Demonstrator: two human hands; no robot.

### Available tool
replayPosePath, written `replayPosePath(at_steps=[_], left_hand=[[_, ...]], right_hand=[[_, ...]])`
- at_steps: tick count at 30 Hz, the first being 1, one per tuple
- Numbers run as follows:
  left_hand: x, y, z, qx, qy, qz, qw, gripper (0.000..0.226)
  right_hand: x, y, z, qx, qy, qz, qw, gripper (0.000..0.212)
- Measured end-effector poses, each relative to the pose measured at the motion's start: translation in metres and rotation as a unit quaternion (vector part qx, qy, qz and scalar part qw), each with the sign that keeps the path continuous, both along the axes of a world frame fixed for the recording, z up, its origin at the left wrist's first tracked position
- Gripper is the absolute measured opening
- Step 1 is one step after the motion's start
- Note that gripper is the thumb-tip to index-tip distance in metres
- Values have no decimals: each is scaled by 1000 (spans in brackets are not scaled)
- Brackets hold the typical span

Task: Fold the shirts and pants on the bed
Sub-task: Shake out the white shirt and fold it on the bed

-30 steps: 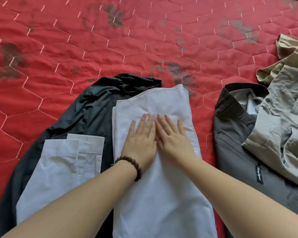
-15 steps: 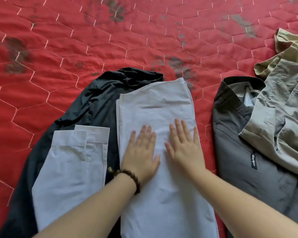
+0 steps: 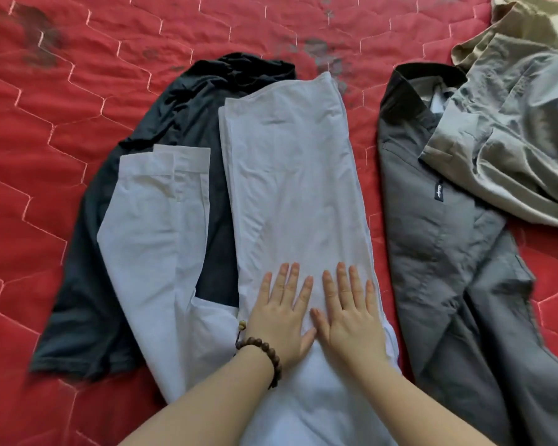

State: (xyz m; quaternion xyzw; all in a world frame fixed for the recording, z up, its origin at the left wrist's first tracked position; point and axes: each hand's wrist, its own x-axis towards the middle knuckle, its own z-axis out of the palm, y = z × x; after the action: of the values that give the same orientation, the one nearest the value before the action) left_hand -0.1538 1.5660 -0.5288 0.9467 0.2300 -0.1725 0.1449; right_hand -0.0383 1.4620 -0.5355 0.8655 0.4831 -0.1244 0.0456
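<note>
Both hands, left and right, flat with fingers spread, have slid down the white shirt at frame centre toward lower centre: smoothing pass, fold next.

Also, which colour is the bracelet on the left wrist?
The bracelet is dark brown beads, with one paler bead; the head view shows it.

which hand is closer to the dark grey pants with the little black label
Right. The right hand lies flat on the white shirt beside the dark grey pants; the left hand lies farther away.
</note>
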Motion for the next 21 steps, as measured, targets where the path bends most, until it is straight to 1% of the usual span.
replayPosePath(at_steps=[5, 7, 9, 10, 13, 16, 19, 21], left_hand=[[-45, -53, 2, -15, 16, -57, 998, 79], [-60, -69, 6, -53, 27, -58, 997, 80], [-69, -80, 8, -46, 28, -57, 997, 80], [-71, -81, 8, -29, 22, -61, 997, 81], [-68, -77, 15, -21, 24, -68, 997, 74], [-72, -64, 36, -37, 15, -56, 998, 61], [-94, -42, 65, -21, -2, -32, 999, 53], [-113, -26, 81, -17, -17, 8, 1000, 53]], right_hand=[[-47, -57, 0, -27, 17, -13, 999, 64], [-61, -74, 1, -25, 29, -18, 999, 64], [-68, -80, 4, -25, 37, -32, 998, 64], [-69, -80, 5, -26, 37, -35, 998, 65], [-66, -78, 11, -66, 42, -31, 996, 67], [-64, -74, 26, -106, 80, -39, 990, 70], [-70, -61, 56, -107, 94, -11, 990, 67], [-76, -47, 75, -88, 115, 14, 989, 63]])
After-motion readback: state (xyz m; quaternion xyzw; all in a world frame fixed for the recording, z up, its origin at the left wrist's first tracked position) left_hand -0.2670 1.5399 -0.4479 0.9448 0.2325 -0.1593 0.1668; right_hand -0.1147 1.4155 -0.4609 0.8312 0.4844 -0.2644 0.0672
